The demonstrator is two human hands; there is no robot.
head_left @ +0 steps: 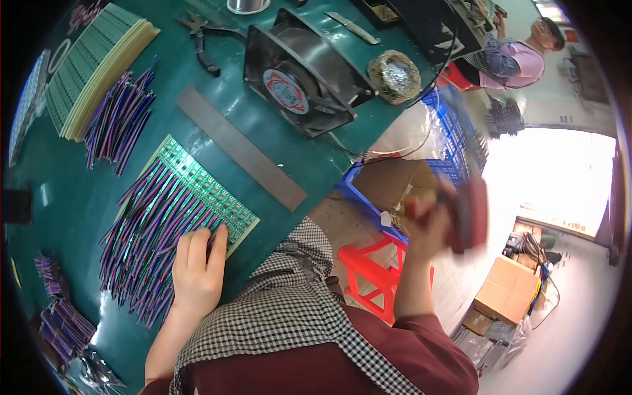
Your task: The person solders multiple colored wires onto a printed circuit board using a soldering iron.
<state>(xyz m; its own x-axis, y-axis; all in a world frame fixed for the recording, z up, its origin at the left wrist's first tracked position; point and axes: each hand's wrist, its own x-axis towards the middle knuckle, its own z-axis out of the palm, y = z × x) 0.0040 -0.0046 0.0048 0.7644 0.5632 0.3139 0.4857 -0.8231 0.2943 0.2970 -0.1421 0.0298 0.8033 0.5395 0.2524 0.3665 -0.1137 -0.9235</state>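
Note:
Fingertips of my left hand (199, 266) are bent and pressed down at the near right end of a green circuit board panel (204, 181), over the wires there. Many thin purple, black, red and green wires (155, 230) fan out from the panel toward me across the green table. My right hand (426, 227) is raised off the table to the right and smeared by motion. Its fingers are wrapped round a dark red, block-like object (471, 214) whose exact kind is too blurred to tell.
A flat grey strip (240, 148) lies beyond the panel, with a black fan (303, 72), pliers (203, 41) and a round tin (394, 76) behind. Stacked boards (99, 72) and wire bundles (118, 122) stand left. Right are a blue crate (375, 210), red stool (372, 276) and another person (517, 62).

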